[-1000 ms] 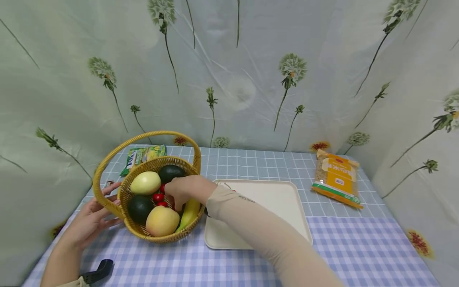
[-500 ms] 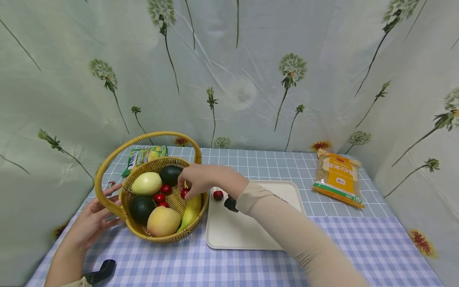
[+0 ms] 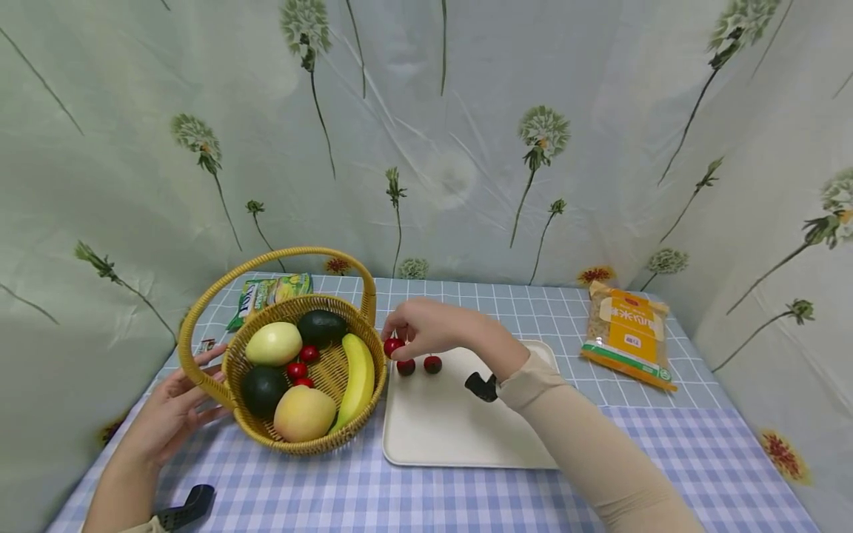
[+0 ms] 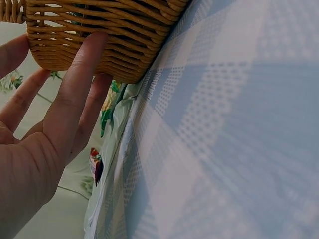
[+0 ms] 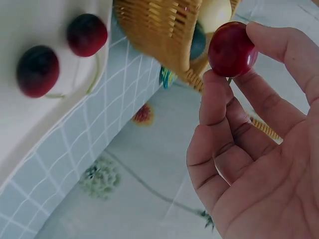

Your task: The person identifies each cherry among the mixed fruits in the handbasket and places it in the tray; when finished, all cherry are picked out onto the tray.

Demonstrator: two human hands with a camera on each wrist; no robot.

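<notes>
Between thumb and fingertips my right hand pinches a red cherry, over the tray's back left corner. Two dark cherries lie on the cream tray just below it. To the left stands a wicker basket with a tall handle. Inside are a yellow banana, a peach, a pale yellow-green fruit, two dark green avocados and several red cherries. My left hand, fingers spread and fairly straight, touches the basket's left side, as the left wrist view shows.
Behind the basket lies a green and yellow snack bag. A grain bag with an orange label rests at the back right. A small red-wrapped item is left of the basket. A floral curtain hangs behind the checked tablecloth.
My right hand has lifted a cherry out of the basket and carried it right, over the tray. The banana and both tray cherries now show fully. My left hand has stayed at the basket.
</notes>
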